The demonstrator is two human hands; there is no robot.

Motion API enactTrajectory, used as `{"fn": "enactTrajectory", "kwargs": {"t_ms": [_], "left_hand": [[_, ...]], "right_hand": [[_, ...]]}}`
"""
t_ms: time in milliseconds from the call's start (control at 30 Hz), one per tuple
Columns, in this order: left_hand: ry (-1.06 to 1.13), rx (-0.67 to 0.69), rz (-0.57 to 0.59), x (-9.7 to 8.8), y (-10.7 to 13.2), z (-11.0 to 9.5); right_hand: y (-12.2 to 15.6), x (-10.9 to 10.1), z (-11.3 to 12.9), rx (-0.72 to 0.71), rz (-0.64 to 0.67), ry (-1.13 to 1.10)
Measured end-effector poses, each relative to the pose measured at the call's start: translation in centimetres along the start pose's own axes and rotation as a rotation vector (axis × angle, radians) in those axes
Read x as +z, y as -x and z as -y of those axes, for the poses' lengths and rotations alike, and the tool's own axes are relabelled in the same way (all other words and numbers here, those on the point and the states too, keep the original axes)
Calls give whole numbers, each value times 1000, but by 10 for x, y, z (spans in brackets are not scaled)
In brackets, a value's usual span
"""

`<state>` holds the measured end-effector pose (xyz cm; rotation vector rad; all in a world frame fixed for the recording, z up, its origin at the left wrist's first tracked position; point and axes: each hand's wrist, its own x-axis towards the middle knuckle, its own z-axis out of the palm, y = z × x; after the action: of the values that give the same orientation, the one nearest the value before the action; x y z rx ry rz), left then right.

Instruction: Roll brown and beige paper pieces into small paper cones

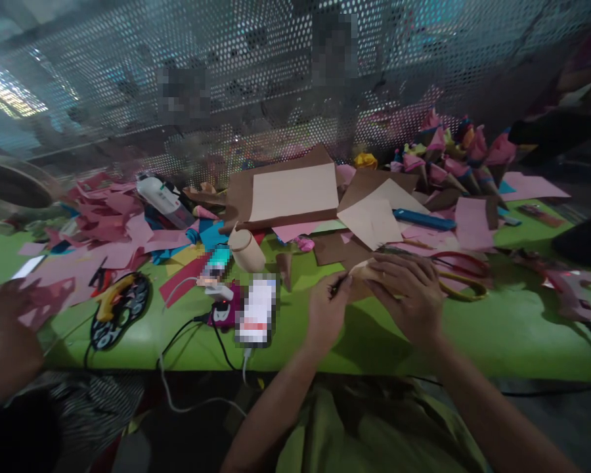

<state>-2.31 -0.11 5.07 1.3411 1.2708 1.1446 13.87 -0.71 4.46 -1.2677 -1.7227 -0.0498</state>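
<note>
Left hand (328, 315) and right hand (414, 292), fingers bent, both pinch tan paper (360, 269) over green bench (290, 355). Scissors (465, 297) just beside right hand; phone (257, 310) and paper roll (247, 251) to the left; pale sheet (294, 192) behind; pink glue gun (571, 294) far right.

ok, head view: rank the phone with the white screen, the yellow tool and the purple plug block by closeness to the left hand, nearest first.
From the left hand, which holds tan paper:
1. Phone, just left of it.
2. Purple plug block, beyond the phone.
3. Yellow tool, far left, on a black patterned pad.
</note>
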Motion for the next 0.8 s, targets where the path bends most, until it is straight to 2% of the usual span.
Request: {"fn": "enactTrajectory", "kwargs": {"t_ms": [133, 267, 367, 467, 567, 667, 733, 800], "left_hand": [[-43, 37, -1, -1, -6, -8], [-127, 83, -48, -2, -16, -16], [-191, 116, -107, 0, -27, -18], [-220, 169, -114, 3, -42, -19], [-234, 186, -100, 4, -57, -18], [-316, 137, -105, -2, -67, -15], [-357, 96, -53, -11, -67, -13], [-376, 76, 74, -19, -62, -13]], "right_hand": [[-10, 2, -2, -64, 11, -23], [-25, 6, -5, -158, 10, 74], [-39, 10, -8, -203, 9, 116], [-51, 19, -15, -220, 26, 120], [-58, 31, -24, -173, 103, 53], [-58, 38, -34, -45, 182, -138], [-55, 37, -40, 67, 198, -258], [-53, 32, -45, 154, 180, -310]]}}
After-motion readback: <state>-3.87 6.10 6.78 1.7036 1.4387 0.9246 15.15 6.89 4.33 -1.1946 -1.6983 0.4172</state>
